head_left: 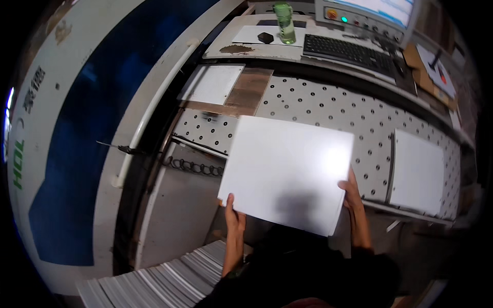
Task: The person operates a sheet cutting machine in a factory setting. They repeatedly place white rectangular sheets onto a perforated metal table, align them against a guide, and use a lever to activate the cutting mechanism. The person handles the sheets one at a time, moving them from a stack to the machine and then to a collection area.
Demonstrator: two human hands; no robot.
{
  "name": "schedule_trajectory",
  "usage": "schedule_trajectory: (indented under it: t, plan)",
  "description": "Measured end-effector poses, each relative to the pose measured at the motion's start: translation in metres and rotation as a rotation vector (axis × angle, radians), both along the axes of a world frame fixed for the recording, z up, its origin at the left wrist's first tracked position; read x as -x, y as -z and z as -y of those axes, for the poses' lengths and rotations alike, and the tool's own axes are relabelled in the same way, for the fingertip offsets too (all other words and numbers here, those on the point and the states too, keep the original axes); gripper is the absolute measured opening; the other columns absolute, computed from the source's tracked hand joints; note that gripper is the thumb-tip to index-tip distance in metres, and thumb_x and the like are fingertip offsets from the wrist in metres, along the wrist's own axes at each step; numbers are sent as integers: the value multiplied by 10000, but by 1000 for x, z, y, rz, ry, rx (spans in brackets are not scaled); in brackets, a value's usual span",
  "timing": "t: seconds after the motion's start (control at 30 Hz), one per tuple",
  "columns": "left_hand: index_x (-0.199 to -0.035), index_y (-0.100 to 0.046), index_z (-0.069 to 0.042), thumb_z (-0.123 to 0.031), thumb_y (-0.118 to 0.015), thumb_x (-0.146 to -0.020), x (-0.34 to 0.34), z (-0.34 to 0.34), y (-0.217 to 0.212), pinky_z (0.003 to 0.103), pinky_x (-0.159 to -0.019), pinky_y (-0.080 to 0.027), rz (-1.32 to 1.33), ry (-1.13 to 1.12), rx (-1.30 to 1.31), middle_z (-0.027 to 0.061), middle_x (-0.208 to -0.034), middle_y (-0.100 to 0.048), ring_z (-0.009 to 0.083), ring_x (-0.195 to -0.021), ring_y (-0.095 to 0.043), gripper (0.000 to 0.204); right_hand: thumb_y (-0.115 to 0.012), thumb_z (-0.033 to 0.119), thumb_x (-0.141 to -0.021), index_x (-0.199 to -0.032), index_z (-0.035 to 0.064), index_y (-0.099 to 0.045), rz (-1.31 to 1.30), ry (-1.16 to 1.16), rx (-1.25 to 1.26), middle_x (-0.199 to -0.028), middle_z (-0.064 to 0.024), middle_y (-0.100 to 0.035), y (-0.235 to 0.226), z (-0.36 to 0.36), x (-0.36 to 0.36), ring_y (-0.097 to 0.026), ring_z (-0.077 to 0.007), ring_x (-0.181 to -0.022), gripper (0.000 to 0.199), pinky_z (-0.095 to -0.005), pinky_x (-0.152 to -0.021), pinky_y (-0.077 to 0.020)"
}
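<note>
A glossy white rectangular panel (277,164) is held up in front of me, overlapping the near edge of the machine table. My left hand (234,218) grips its lower left corner, thumb on the top face and fingers hidden beneath. At the right edge, my right hand (351,191) grips the panel with its thumb on top; its other fingers are mostly hidden. The panel may be more than one sheet; I cannot tell. A shadow falls on its lower middle.
The dotted table (318,102) carries a white panel (417,172) at right, and another white panel (213,83) beside a brown board (249,90). Behind stand a keyboard (346,53), monitor (380,13) and green bottle (284,23). Stacked panels (169,280) lie lower left, near the machine housing (97,128).
</note>
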State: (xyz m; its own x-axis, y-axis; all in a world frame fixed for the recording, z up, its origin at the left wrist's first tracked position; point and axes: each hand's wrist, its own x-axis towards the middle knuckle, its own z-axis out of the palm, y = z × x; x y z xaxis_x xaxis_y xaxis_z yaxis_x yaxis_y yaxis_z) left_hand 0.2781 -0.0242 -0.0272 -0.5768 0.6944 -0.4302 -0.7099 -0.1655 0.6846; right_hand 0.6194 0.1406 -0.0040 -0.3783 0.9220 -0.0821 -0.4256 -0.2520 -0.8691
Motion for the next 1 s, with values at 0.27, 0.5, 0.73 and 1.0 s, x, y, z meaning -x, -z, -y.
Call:
schedule_trajectory:
  t: [0.27, 0.5, 0.73, 1.0]
  plan:
    - [-1341, -521, 5, -661, -617, -894, 11, -82, 23, 360, -650, -572, -303, 710, 533, 154, -1025, -675, 251, -858, -696, 808, -726, 363, -800, -1520, -17, -298, 534, 9, 29, -1413, -175, -490, -5, -51, -80, -526, -258, -1236, 919, -393, -956, -494]
    - [-1083, -692, -35, -462, -646, -965, 95, -98, -21, 340, -692, -531, -1148, 1185, 840, 99, -847, -717, 179, -744, -672, 445, -660, 168, -923, -1436, 81, -534, 1422, 280, -333, -988, -140, -755, -147, -106, -14, -733, -221, -765, 535, -336, -716, -579]
    - [-1458, -372, 15, -399, -745, -900, 277, -64, -116, 483, -1150, -302, -1781, -913, 706, 194, -1411, -456, 348, -1358, -395, 788, -708, 263, -875, -1383, 108, -590, 1497, -325, -696, -1047, -107, -753, -108, -124, 164, -740, -275, -874, 544, -395, -793, -578]
    - [-1400, -423, 73, -173, -576, -950, 385, -89, -127, 539, -1212, -136, -1929, -597, 808, 244, -1452, -473, 343, -1372, -449, 536, -650, 316, -934, -1431, 142, -531, 1344, -638, -887, -1087, -130, -733, -128, -126, 354, -700, -330, -945, 540, -416, -843, -543]
